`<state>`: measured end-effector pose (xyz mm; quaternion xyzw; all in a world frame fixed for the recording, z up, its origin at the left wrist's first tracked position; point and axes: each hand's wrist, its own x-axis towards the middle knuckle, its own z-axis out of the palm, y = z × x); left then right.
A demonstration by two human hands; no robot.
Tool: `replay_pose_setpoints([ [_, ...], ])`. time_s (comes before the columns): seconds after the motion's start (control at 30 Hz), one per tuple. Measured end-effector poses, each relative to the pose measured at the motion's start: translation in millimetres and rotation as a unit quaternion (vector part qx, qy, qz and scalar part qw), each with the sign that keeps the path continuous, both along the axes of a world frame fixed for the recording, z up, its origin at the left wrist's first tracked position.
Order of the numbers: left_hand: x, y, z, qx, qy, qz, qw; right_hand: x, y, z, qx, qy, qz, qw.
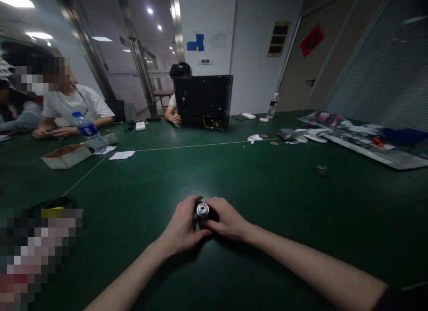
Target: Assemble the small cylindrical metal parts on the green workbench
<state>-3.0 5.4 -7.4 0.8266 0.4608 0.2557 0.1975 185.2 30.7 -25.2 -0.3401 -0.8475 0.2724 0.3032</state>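
Observation:
Close in front of me, a small cylindrical metal part [203, 210] stands upright, with a bright silver ring on top and a darker body below. My left hand [182, 226] curves round its left side, thumb in front and fingers behind. From the right, my right hand [226, 217] grips the same part between thumb and fingers. Both hands stay low over the green table [160, 181], and they hide most of the part's lower body. Farther off to the right, a similar small metal cylinder [321, 169] stands by itself on the table.
At the left are an open box [67, 156], a water bottle [89, 131] and a paper sheet [122, 155]. A person holds a large black panel [203, 101] across the table. A cluttered tray [377, 148] lies far right. Other people sit at the left.

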Motion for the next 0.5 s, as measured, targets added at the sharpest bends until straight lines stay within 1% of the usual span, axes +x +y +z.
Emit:
replay_pose_setpoints([
  [0.1, 1.3, -1.2, 2.4, 0.002, 0.003, -0.012, 1.0, 2.3, -1.8, 11.4, 0.018, 0.032, -0.03, 0.999],
  [0.17, 1.5, -2.5, 5.3, -0.004, 0.0, -0.009, 1.0, 14.8, 1.8, 24.8, 0.026, 0.066, -0.082, 0.994],
  [0.23, 1.1, -4.3, 9.3, -0.02, -0.002, -0.006, 1.0, 38.9, 9.9, 38.6, 0.023, 0.094, -0.15, 0.984],
  [0.3, 0.5, -6.3, 13.5, -0.036, 0.001, -0.006, 0.999, 76.7, 20.9, 47.7, 0.013, 0.116, -0.219, 0.969],
  [0.37, 0.1, -8.1, 16.7, -0.046, 0.008, -0.007, 0.999, 128.2, 30.9, 48.1, 0.004, 0.129, -0.3, 0.945],
  [0.43, 0.0, -9.5, 18.1, -0.05, 0.016, -0.008, 0.999, 190.3, 35.3, 39.4, 0.015, 0.127, -0.396, 0.909],
  [0.5, 0.3, -10.6, 18.1, -0.044, 0.02, -0.011, 0.999, 256.2, 31.5, 24.6, 0.032, 0.083, -0.512, 0.854],
])
